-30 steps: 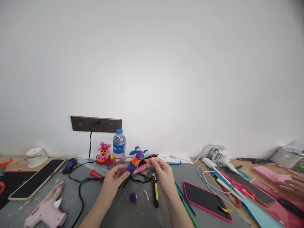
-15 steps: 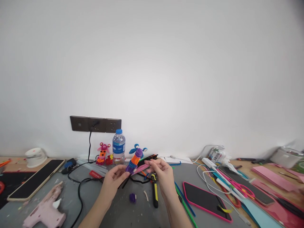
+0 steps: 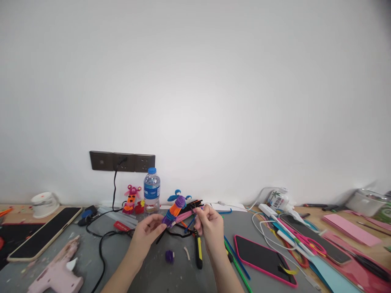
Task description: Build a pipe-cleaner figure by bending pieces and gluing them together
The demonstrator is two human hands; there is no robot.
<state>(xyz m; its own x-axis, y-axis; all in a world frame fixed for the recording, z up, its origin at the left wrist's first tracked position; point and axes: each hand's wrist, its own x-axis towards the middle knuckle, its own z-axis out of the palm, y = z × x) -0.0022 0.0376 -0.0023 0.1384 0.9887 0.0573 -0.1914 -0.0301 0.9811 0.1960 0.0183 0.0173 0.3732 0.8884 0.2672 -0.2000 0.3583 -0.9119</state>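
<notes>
My left hand point(image 3: 146, 235) pinches the lower end of a pipe-cleaner figure point(image 3: 175, 208) with a purple, orange and blue body, held tilted above the grey mat point(image 3: 159, 272). My right hand point(image 3: 211, 228) is closed on a pink pipe cleaner point(image 3: 183, 216) that runs from the figure toward its fingers. Below the hands lie a small purple coil point(image 3: 169, 256) and a yellow-and-black utility knife point(image 3: 198, 252).
A water bottle point(image 3: 152, 190) and a pink-orange figure point(image 3: 131, 199) stand by the wall sockets point(image 3: 122, 161). A pink glue gun point(image 3: 58, 272) and a phone point(image 3: 41, 232) lie left. A pink-cased phone point(image 3: 264, 258), scissors point(image 3: 308, 240), cables and pink sheets point(image 3: 348, 226) fill the right.
My right hand has closed and shifted slightly right, drawing the pink pipe cleaner along. The figure has tilted a little. The camera view dropped slightly.
</notes>
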